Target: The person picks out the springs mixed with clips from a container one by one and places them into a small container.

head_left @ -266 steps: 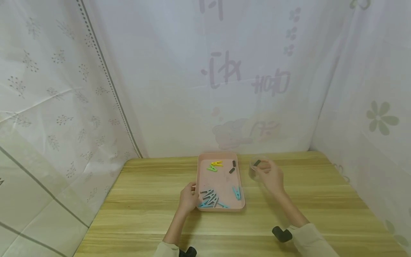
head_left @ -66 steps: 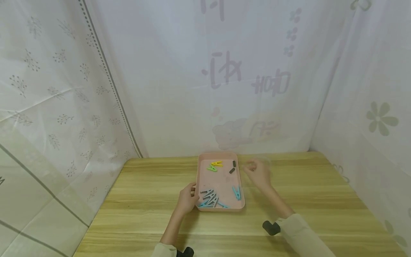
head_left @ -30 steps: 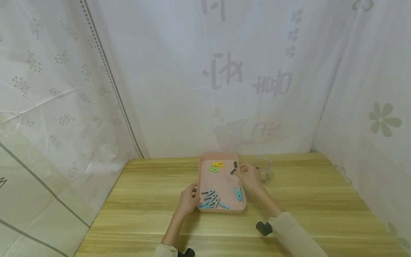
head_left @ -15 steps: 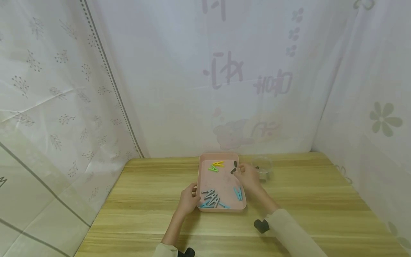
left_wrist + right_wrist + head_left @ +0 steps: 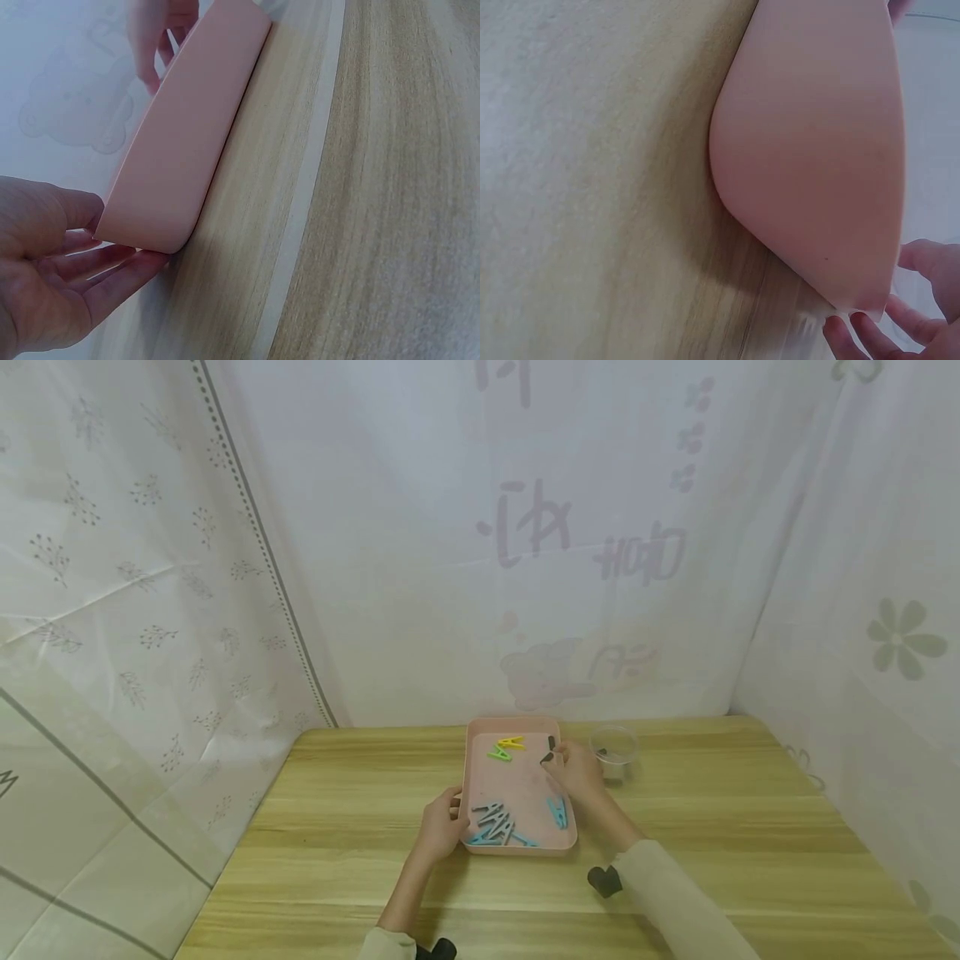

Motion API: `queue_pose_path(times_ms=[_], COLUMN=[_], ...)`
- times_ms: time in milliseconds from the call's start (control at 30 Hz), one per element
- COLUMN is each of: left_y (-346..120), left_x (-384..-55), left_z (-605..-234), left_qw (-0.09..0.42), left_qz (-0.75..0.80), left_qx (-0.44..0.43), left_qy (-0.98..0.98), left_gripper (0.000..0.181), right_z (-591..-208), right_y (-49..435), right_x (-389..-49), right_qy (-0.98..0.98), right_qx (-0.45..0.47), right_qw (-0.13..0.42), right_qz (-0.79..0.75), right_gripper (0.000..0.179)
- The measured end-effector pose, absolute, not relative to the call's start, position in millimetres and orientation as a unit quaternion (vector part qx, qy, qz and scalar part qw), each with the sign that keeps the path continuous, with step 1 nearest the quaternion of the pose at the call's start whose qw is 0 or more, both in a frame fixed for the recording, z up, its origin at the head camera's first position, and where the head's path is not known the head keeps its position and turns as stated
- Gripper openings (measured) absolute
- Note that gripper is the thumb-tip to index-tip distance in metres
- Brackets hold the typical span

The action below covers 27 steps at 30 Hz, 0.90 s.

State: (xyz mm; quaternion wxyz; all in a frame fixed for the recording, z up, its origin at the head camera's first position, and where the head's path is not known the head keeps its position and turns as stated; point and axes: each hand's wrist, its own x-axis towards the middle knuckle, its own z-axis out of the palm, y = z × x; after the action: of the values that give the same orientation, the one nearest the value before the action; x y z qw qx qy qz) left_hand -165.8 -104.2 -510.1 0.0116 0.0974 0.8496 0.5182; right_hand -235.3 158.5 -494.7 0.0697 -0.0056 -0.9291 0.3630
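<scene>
A pink tray lies on the wooden table. My left hand grips its left wall near the front corner, thumb at the rim and fingers along the outside. My right hand holds the right wall; in the right wrist view its fingertips sit against the outside and the thumb is at the rim. Inside the tray are a yellow clothespin, a green clothespin, a blue clothespin and a pile of grey and blue clothespins. Two small dark pieces lie near the right hand.
A clear round cup stands right of the tray, just beyond my right hand, with something small and dark in it. Patterned white curtains hang behind the table and on both sides.
My right hand, earlier at the cup with a small dark piece, has moved left to the tray's right wall and holds it. My left hand has stayed on the tray.
</scene>
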Motion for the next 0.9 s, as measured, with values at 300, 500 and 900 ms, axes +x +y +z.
queue_pose_path(times_ms=[300, 500, 900], left_y=[-104, -104, -104], left_x=[-165, -166, -166], left_z=[-510, -511, -512], left_qw=[0.010, 0.008, 0.006], left_qz=[0.514, 0.516, 0.514], left_qx=[0.093, 0.095, 0.095], left_qy=[0.852, 0.851, 0.853], left_gripper=[0.049, 0.051, 0.049], right_z=[-498, -503, -503], right_y=[154, 155, 148], right_x=[-243, -250, -257], right_qy=[-0.935, -0.940, -0.964], right_qx=[-0.039, -0.021, -0.036], right_qw=[0.052, 0.060, 0.016], right_qz=[0.349, 0.336, 0.264], right_gripper=[0.044, 0.043, 0.014])
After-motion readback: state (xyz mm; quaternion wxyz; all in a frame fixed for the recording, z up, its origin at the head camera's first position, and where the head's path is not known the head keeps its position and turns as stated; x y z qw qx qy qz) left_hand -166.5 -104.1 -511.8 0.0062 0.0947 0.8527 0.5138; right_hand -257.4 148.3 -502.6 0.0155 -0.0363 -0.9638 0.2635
